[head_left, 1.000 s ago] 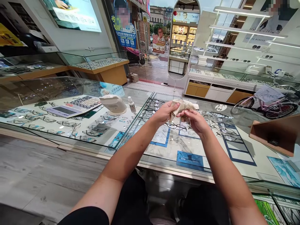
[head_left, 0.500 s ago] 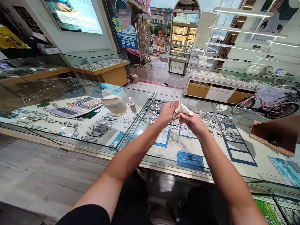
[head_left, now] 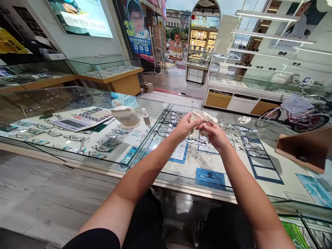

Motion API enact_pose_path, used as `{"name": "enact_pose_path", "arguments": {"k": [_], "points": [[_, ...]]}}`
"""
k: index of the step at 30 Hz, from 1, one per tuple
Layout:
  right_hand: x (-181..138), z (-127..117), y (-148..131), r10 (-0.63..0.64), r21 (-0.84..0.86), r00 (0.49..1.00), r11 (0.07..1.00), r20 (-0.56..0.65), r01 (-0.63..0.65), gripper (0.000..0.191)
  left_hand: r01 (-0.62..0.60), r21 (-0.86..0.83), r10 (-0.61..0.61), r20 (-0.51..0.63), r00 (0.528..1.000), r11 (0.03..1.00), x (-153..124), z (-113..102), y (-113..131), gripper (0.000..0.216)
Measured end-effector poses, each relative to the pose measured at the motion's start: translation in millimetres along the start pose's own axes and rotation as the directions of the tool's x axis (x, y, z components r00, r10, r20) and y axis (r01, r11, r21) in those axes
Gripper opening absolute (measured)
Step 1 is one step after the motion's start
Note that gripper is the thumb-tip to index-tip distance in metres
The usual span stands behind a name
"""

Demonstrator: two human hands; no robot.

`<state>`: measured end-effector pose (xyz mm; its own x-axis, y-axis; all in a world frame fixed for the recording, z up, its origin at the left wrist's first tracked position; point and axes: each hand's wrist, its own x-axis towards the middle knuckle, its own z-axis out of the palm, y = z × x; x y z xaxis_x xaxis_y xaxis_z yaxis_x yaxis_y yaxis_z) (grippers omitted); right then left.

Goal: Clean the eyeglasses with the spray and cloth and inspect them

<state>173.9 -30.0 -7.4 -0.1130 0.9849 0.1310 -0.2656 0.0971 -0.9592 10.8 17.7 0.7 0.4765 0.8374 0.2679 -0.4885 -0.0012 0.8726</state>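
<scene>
Above the glass counter, my left hand (head_left: 187, 125) is closed on a cream cloth (head_left: 199, 116), thumb pressed over it. Close beside it, my right hand (head_left: 215, 134) pinches a thin-framed pair of glasses (head_left: 203, 132), partly hidden by the fingers and the cloth. The cloth drapes behind the fingertips of both hands. Under the glass top lie rows of eyeglass frames (head_left: 195, 141) and a blue card (head_left: 210, 178).
Left of my hands, a small spray bottle (head_left: 146, 117), a white device (head_left: 126, 117) and a large calculator (head_left: 83, 119) stand on the counter. A brown wooden box (head_left: 302, 148) sits at the right. Beyond are a mirror (head_left: 203, 45) and a pink bicycle (head_left: 298, 110).
The cloth has shifted and spread behind my fingers. My left thumb has come down over it, and more of the glasses shows by my right hand.
</scene>
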Motion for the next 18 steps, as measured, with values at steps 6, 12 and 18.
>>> {"name": "enact_pose_path", "arguments": {"k": [6, 12, 18], "points": [[0.3, 2.5, 1.3, -0.012, -0.014, 0.999, 1.000, 0.042, 0.012, 0.027, -0.019, 0.052, 0.018, 0.006, 1.000, 0.998, 1.8, 1.9, -6.2, 0.056], [0.6, -0.7, -4.0, -0.027, -0.007, 0.999, 1.000, 0.036, 0.028, 0.025, -0.003, 0.034, -0.004, 0.182, 0.983, 0.999, 5.3, -6.1, 1.3, 0.059], [0.5, -5.0, -4.8, -0.001, -0.011, 1.000, 1.000, 0.020, 0.001, 0.025, 0.039, 0.019, -0.041, 0.161, 0.986, 0.999, 1.4, -7.6, 5.4, 0.053]]}}
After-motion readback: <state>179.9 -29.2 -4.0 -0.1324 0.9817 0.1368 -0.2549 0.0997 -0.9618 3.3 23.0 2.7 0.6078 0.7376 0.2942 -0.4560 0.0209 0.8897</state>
